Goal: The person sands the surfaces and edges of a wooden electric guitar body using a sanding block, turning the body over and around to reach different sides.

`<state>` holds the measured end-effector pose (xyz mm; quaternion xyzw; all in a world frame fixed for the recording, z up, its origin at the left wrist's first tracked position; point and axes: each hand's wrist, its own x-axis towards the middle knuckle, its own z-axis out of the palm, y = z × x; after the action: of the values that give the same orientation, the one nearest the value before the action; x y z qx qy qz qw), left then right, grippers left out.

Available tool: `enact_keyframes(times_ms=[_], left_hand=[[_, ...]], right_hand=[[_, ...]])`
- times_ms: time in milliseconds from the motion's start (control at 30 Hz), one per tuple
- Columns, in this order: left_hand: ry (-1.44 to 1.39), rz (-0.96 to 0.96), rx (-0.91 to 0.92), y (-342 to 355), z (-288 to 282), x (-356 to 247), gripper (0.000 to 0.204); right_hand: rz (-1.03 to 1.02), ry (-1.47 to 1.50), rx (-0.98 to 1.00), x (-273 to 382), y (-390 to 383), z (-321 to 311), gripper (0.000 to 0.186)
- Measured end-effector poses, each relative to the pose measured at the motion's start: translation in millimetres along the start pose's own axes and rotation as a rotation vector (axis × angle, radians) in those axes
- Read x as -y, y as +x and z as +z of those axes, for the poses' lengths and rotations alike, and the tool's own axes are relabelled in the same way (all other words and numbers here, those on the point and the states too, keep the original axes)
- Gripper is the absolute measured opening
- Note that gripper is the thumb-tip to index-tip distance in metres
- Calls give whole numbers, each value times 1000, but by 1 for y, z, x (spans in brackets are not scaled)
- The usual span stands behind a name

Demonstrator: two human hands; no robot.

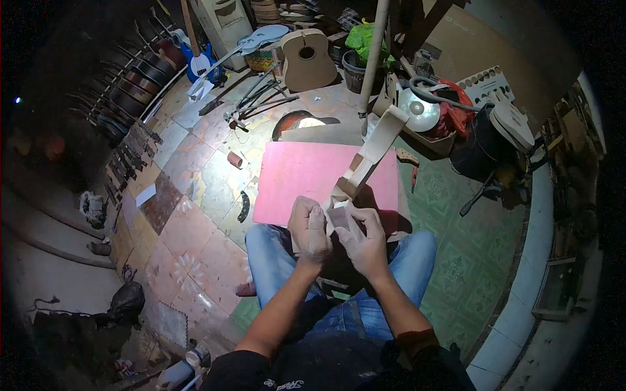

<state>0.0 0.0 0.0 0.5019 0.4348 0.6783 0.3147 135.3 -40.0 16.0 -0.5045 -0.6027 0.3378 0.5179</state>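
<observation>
Pink board [306, 174] on tiled floor [195, 169], both hands' fingers [345, 218] gripping wooden guitar neck [375, 146]

Pink board [306, 179] flat on tiled floor [195, 215]. Unfinished guitar body [307, 60] upright at far wall, blue guitar [199, 63] to its left. Row of guitar necks [130, 85] along left wall. Green bag [365, 36] in basket behind post [375, 52]. Black vacuum [479, 140] at right.
</observation>
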Motion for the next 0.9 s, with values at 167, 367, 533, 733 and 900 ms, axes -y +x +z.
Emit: enact_keyframes(times_ms=[167, 367, 533, 733, 900], left_hand=[[19, -39, 65, 4, -8, -11, 30], [92, 122, 3, -8, -5, -4, 31], [-6, 101, -22, -16, 6, 1, 25], [-116, 53, -14, -22, 16, 2, 37], [-493, -297, -86, -63, -3, 107, 46]], right_hand=[[219, 498, 24, 15, -11, 12, 42], [319, 567, 122, 33, -6, -4, 40], [235, 312, 90, 26, -8, -10, 41], [301, 318, 75, 31, -9, -21, 38], [-28, -24, 221, 88, -10, -32, 41]])
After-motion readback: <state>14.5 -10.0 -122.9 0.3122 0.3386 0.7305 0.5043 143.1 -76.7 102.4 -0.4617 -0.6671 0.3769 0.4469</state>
